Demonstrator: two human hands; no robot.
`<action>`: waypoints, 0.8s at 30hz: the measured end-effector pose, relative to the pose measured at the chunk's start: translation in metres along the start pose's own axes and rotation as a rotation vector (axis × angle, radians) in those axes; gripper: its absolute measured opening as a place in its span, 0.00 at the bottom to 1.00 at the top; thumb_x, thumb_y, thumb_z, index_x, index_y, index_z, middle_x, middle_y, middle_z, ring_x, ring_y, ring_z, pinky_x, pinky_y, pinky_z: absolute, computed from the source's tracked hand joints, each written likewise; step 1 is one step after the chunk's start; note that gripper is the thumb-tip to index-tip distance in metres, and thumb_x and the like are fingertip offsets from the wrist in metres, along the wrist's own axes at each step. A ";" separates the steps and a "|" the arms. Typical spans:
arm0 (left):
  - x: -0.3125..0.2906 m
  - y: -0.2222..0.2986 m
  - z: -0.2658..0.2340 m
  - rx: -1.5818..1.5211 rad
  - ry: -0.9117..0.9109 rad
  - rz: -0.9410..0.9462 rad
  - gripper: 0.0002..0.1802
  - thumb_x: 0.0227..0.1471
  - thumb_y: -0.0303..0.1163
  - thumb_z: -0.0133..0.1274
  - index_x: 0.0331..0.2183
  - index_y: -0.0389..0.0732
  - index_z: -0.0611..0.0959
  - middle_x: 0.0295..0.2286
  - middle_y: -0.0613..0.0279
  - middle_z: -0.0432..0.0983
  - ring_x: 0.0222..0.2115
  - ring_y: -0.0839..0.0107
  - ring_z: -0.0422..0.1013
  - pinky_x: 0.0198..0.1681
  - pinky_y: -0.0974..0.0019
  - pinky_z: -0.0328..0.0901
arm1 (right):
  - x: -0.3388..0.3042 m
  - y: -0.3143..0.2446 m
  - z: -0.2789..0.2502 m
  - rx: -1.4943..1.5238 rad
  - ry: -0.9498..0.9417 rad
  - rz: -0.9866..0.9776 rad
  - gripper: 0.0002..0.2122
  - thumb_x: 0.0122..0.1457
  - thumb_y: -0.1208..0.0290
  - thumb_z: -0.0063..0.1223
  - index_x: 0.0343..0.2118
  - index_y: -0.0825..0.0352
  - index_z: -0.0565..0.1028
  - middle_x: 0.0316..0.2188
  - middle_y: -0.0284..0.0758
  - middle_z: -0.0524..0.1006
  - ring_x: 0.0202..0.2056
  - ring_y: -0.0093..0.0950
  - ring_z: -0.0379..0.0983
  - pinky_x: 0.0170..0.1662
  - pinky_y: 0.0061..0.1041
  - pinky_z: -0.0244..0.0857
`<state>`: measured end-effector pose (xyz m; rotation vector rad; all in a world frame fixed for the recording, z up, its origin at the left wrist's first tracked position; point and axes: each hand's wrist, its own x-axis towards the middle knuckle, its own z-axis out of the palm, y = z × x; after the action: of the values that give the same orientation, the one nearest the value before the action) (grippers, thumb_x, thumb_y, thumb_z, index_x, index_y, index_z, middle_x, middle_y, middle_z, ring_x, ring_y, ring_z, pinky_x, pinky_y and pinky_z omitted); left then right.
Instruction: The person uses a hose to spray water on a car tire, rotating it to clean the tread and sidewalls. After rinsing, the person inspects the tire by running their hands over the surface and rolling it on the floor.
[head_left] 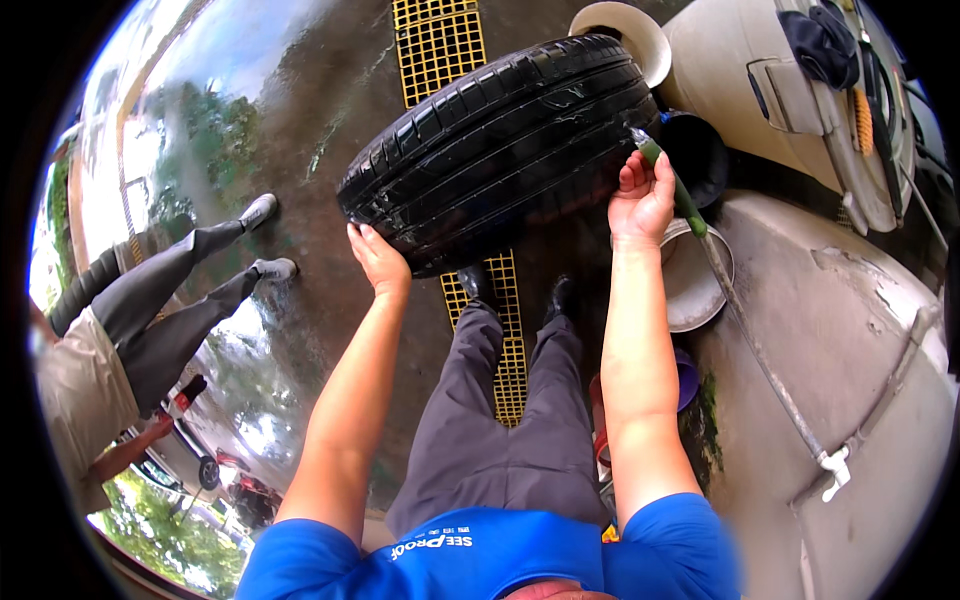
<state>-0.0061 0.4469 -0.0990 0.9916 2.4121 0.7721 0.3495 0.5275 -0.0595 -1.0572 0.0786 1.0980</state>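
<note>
A wet black tyre [500,150] is held up tilted in front of me, its grooved tread facing me and its right end higher. My left hand [380,262] grips its lower left edge, the fingertips partly hidden against the rubber. Close to the tyre's right end, my right hand [643,200] has its fingers curled and its thumb against the green end of a hose [680,195]. Water shows at the hose's tip, by the tread. Whether this hand also touches the tyre, I cannot tell.
Yellow grating [440,45] crosses the wet floor under the tyre. At right are a pale ledge [850,330] with a white tap [835,472], a metal basin [695,280], a dark bucket [705,150] and a large beige bin [750,80]. Another person [130,350] stands at left.
</note>
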 end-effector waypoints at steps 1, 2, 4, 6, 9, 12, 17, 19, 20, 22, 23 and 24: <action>-0.007 -0.008 -0.006 0.027 -0.017 -0.018 0.34 0.64 0.50 0.35 0.60 0.31 0.60 0.59 0.37 0.57 0.60 0.45 0.55 0.63 0.54 0.50 | 0.000 0.003 0.001 0.003 -0.021 -0.001 0.11 0.60 0.64 0.54 0.39 0.67 0.77 0.29 0.34 0.80 0.29 0.23 0.78 0.33 0.19 0.75; -0.013 -0.014 -0.012 0.053 -0.034 -0.038 0.34 0.64 0.50 0.35 0.60 0.32 0.60 0.59 0.38 0.57 0.60 0.45 0.55 0.63 0.53 0.50 | 0.000 0.006 0.003 0.016 -0.038 0.002 0.11 0.61 0.64 0.54 0.39 0.67 0.77 0.30 0.34 0.80 0.30 0.23 0.78 0.34 0.20 0.75; -0.008 -0.011 -0.040 0.279 -0.248 -0.109 0.35 0.62 0.51 0.41 0.60 0.37 0.61 0.60 0.43 0.56 0.61 0.47 0.54 0.61 0.48 0.50 | -0.001 0.010 0.008 0.031 -0.078 0.005 0.11 0.61 0.65 0.52 0.40 0.67 0.76 0.30 0.35 0.80 0.31 0.25 0.78 0.36 0.22 0.75; 0.024 0.023 -0.042 0.296 -0.066 0.388 0.35 0.61 0.51 0.44 0.60 0.38 0.62 0.60 0.44 0.56 0.61 0.48 0.54 0.61 0.44 0.49 | -0.004 0.013 0.017 0.037 -0.114 0.026 0.11 0.62 0.64 0.51 0.41 0.66 0.76 0.31 0.35 0.80 0.32 0.27 0.78 0.37 0.25 0.75; 0.099 0.128 -0.020 0.162 -0.123 0.676 0.31 0.59 0.50 0.46 0.56 0.40 0.69 0.54 0.44 0.68 0.56 0.48 0.63 0.57 0.51 0.57 | -0.037 0.020 0.031 0.023 -0.190 0.089 0.12 0.62 0.63 0.50 0.43 0.64 0.75 0.32 0.35 0.79 0.33 0.30 0.79 0.39 0.30 0.75; 0.118 0.166 -0.005 0.274 -0.297 0.453 0.30 0.59 0.59 0.37 0.51 0.49 0.78 0.46 0.52 0.76 0.49 0.52 0.71 0.50 0.54 0.65 | -0.084 0.021 0.038 0.034 -0.258 0.097 0.13 0.63 0.61 0.50 0.44 0.65 0.74 0.31 0.35 0.79 0.32 0.30 0.79 0.37 0.30 0.75; 0.072 0.151 -0.003 0.277 -0.207 0.384 0.28 0.59 0.57 0.39 0.49 0.48 0.78 0.44 0.51 0.77 0.47 0.51 0.72 0.50 0.52 0.65 | -0.147 0.031 0.046 0.003 -0.230 0.178 0.13 0.62 0.62 0.52 0.43 0.66 0.73 0.30 0.36 0.79 0.30 0.28 0.78 0.36 0.29 0.75; 0.043 0.145 -0.001 0.270 -0.168 0.374 0.27 0.59 0.56 0.41 0.49 0.48 0.78 0.43 0.53 0.77 0.46 0.51 0.72 0.50 0.51 0.64 | -0.160 0.036 0.044 -0.010 -0.251 0.211 0.12 0.62 0.65 0.53 0.44 0.67 0.73 0.30 0.37 0.79 0.30 0.29 0.79 0.36 0.29 0.76; 0.029 0.142 -0.003 0.278 -0.146 0.365 0.26 0.59 0.55 0.42 0.49 0.48 0.78 0.43 0.53 0.77 0.45 0.51 0.72 0.49 0.51 0.64 | -0.166 0.037 0.042 -0.026 -0.254 0.235 0.12 0.62 0.66 0.53 0.44 0.68 0.73 0.30 0.37 0.79 0.30 0.29 0.79 0.35 0.30 0.76; 0.005 0.139 -0.006 0.268 -0.127 0.350 0.25 0.58 0.52 0.45 0.48 0.46 0.77 0.44 0.54 0.76 0.45 0.52 0.71 0.50 0.51 0.63 | -0.174 0.038 0.035 -0.058 -0.270 0.281 0.12 0.62 0.68 0.54 0.44 0.68 0.73 0.31 0.38 0.79 0.31 0.30 0.79 0.36 0.30 0.76; -0.004 0.138 -0.007 0.259 -0.113 0.359 0.25 0.58 0.51 0.45 0.48 0.45 0.77 0.44 0.54 0.76 0.44 0.52 0.71 0.49 0.51 0.64 | -0.177 0.037 0.033 -0.083 -0.275 0.296 0.12 0.62 0.68 0.54 0.44 0.68 0.73 0.31 0.38 0.79 0.30 0.30 0.79 0.36 0.30 0.76; -0.013 0.138 -0.008 0.250 -0.098 0.367 0.24 0.58 0.50 0.46 0.48 0.44 0.77 0.44 0.54 0.76 0.44 0.52 0.71 0.49 0.51 0.64 | -0.180 0.036 0.030 -0.109 -0.280 0.311 0.12 0.62 0.68 0.54 0.45 0.67 0.73 0.31 0.38 0.79 0.30 0.30 0.79 0.35 0.30 0.76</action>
<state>0.0673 0.5158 -0.0039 1.5634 2.3085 0.5274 0.2189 0.4281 0.0280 -0.9987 -0.0432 1.5373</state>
